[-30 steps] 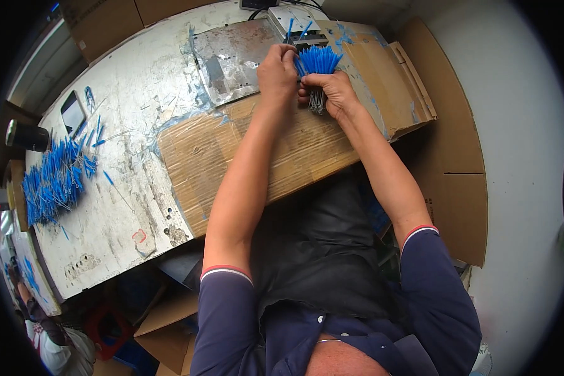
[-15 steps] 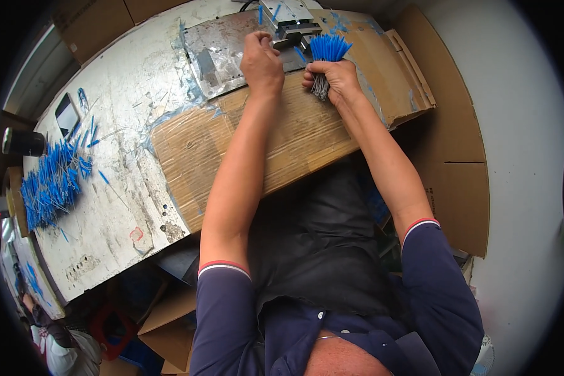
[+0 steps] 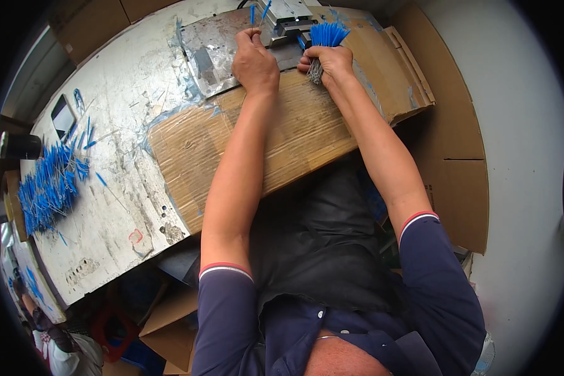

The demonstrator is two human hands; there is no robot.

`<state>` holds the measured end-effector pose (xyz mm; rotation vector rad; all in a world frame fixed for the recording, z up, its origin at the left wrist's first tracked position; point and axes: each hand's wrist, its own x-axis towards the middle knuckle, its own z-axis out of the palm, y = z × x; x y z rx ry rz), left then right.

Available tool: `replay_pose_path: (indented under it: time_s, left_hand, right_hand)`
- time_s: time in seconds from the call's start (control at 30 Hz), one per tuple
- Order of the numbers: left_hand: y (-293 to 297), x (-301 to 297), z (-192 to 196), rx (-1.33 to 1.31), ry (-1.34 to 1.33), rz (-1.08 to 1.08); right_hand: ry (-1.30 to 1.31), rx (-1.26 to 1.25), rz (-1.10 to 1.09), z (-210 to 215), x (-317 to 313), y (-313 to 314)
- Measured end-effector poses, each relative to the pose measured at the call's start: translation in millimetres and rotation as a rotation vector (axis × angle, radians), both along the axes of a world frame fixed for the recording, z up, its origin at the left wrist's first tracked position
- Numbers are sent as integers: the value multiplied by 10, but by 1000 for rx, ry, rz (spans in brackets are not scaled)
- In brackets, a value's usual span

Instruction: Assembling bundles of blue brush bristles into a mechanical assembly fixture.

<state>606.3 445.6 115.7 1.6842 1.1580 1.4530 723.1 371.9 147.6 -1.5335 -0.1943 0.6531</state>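
My left hand is closed in a pinch above the metal plate. Two thin pieces with blue ends stick up just beyond its fingertips; at least one seems to run down into the pinch. To the right, my right hand is wrapped round a bundle of thin wire pieces with blue ends. Their blue ends fan out above the fist, and the bare grey wires hang below. Between and beyond both hands is a small metal fixture, with a blue piece at its right side by my right fingers.
Brown cardboard covers the bench's near edge. A large pile of blue-ended wires lies on the white bench at left, near a phone and a dark cylinder. Cardboard boxes stand at right. Another person's sleeve shows at lower left.
Both hands have shifted slightly away from me and to the left. The bundle has moved along with my right hand. Above my left fingertips, the blue-ended pieces now stand more clearly.
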Motion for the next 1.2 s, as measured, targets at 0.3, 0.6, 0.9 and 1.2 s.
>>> replay_pose_path:
  time_s: [0.3,0.6,0.9,1.2]
  left_hand:
    - [80,70,-137,316,69,76]
    - [37,53,-164,288,314,-105]
    - [17,34,-154,359,477,-126]
    - [25,36,-141,328,670,-39]
  right_hand:
    - [157,96,-13,35,12,-45]
    - [145,140,101,3,11,-240]
    - [85,90,121,19,10,-252]
    - [-1,10,79,17,-8,-133]
